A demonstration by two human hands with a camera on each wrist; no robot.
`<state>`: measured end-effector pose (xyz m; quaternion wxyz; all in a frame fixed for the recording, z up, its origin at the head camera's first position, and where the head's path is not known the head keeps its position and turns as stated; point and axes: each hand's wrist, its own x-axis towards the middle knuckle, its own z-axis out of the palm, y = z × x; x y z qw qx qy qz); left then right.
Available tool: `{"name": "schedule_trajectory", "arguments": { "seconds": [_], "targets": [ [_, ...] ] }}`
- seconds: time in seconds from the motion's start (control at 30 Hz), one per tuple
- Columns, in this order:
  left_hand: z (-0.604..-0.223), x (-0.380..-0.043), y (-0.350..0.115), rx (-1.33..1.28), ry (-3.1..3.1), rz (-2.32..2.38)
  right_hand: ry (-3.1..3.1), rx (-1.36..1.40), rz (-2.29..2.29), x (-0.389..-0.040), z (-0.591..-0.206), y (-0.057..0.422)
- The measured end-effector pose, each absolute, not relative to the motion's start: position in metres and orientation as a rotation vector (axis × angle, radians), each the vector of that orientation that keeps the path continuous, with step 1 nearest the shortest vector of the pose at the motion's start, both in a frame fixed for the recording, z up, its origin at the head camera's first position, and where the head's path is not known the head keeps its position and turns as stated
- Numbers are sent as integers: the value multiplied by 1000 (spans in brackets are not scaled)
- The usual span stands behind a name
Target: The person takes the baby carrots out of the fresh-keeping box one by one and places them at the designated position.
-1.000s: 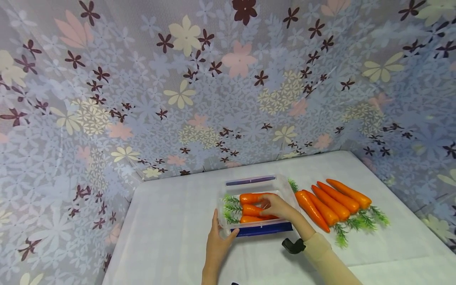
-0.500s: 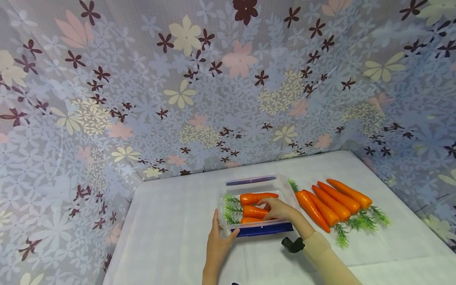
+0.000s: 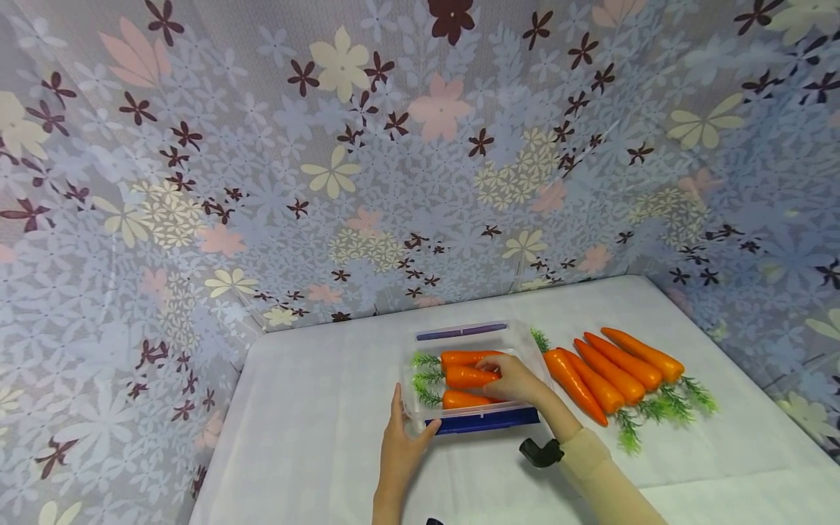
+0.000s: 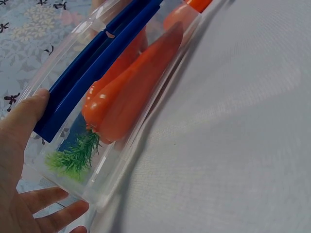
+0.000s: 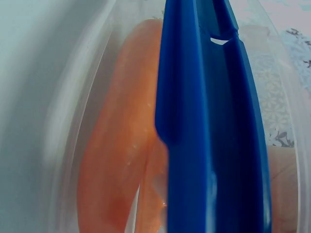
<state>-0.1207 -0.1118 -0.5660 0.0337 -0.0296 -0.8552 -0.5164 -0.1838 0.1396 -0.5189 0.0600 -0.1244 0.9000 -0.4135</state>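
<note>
A clear plastic box (image 3: 525, 343) with blue latches (image 3: 485, 421) stands on the white cloth, holding several orange carrots with green tops to the left. My left hand (image 3: 403, 445) holds its near left corner. The thumb (image 4: 33, 109) lies on the blue latch, and the other fingers are at the side wall. Inside the box, my right hand (image 3: 515, 379) pinches the narrow end of the middle carrot (image 3: 467, 377). A far carrot (image 3: 462, 357) and a near carrot (image 3: 462, 399) lie on either side of it. The right wrist view shows mostly the latch, with the right fingers largely hidden.
Right of the box, several loose carrots (image 3: 613, 372) lie side by side, most tops toward the near right. One green top (image 3: 540, 340) is close against the box's right wall. A flowered curtain (image 3: 394, 182) rises behind the table (image 3: 315, 408).
The middle carrot has shifted toward the far side of the box with my right fingers on it. The far and near carrots have also shifted slightly away. My left hand has stayed put.
</note>
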Motion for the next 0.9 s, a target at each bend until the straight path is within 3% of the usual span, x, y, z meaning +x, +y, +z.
{"name": "schedule_trajectory", "arguments": {
  "seconds": [0.6,0.9],
  "targets": [
    [-565,-119,-109,-29,-2658,-1579,2964,-227,-1495,-174,-513,142],
    [-565,-121,-109,-43,-2662,-1533,3149,7,-1650,-158,-478,175]
  ]
}}
